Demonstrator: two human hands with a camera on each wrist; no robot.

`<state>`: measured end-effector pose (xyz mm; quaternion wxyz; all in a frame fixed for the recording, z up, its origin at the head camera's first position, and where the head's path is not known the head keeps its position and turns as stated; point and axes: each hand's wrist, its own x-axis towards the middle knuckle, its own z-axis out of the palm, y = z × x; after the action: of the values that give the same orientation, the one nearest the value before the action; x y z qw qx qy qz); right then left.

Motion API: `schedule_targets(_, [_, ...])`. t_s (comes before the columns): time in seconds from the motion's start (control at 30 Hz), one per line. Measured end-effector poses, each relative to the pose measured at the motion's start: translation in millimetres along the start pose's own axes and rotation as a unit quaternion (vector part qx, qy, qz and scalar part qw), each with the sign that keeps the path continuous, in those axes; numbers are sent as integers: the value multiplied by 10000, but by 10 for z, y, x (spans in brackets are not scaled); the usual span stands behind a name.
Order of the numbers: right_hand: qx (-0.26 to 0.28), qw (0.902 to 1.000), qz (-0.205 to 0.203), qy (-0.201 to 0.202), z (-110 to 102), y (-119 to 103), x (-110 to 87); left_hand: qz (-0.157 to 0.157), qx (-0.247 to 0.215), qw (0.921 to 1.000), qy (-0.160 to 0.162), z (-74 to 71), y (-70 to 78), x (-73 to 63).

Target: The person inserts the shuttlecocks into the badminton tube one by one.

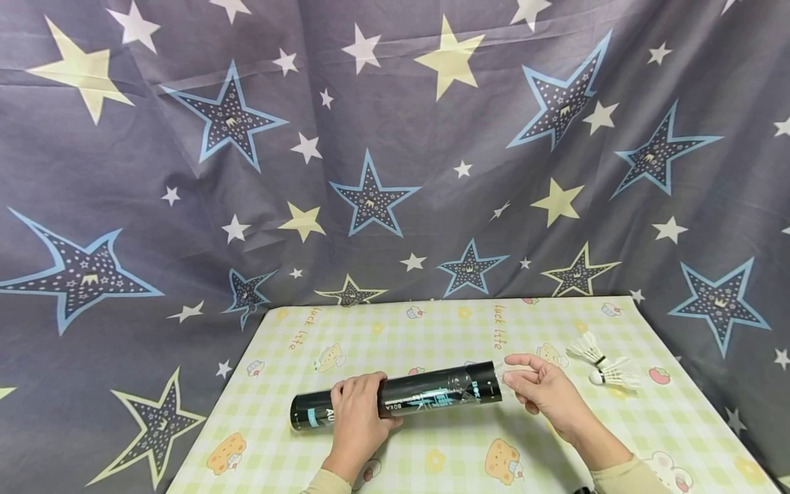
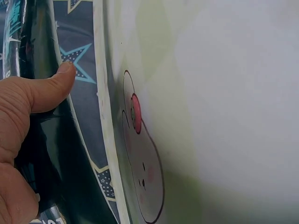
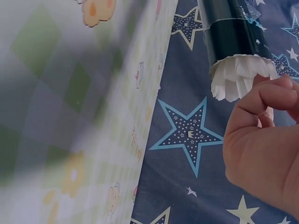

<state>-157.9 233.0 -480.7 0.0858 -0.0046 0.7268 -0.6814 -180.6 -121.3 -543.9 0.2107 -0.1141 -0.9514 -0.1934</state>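
A black shuttlecock tube (image 1: 441, 392) with light blue and white print is held above the table, its right end tilted slightly up. My left hand (image 1: 359, 420) grips it left of its middle; the left wrist view has the thumb (image 2: 53, 88) lying along the tube. White feathers of a shuttlecock (image 3: 233, 77) stick out of the tube's open right end. There my right hand (image 1: 552, 398) pinches the feather edge between thumb and fingers, partly hidden in the right wrist view. The shuttlecock's cork is out of sight inside the tube.
Two white shuttlecocks (image 1: 617, 375) lie together on the table's right side. A checked cloth with cartoon prints covers the table (image 1: 284, 363). Behind hangs a grey curtain (image 1: 426, 123) with stars. A small dark object (image 1: 582, 490), mostly cut off, shows at the bottom edge.
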Motion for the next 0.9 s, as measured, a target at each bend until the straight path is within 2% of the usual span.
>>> schedule_targets(0.23, [-348, 9990, -180, 198, 17, 90, -23, -44, -7, 10000, 28, -13, -1, 13])
schedule_targets(0.37, [-578, 9972, -175, 434, 67, 96, -46, -50, 21, 10000, 78, -20, 2, 10])
schedule_targets(0.5, [-704, 9962, -188, 482, 109, 97, -54, -46, 20, 9999, 106, -22, 9, 7])
schedule_targets(0.9, [-1083, 9869, -750, 927, 252, 197, -29, -47, 29, 9999, 124, -10, 22, 7])
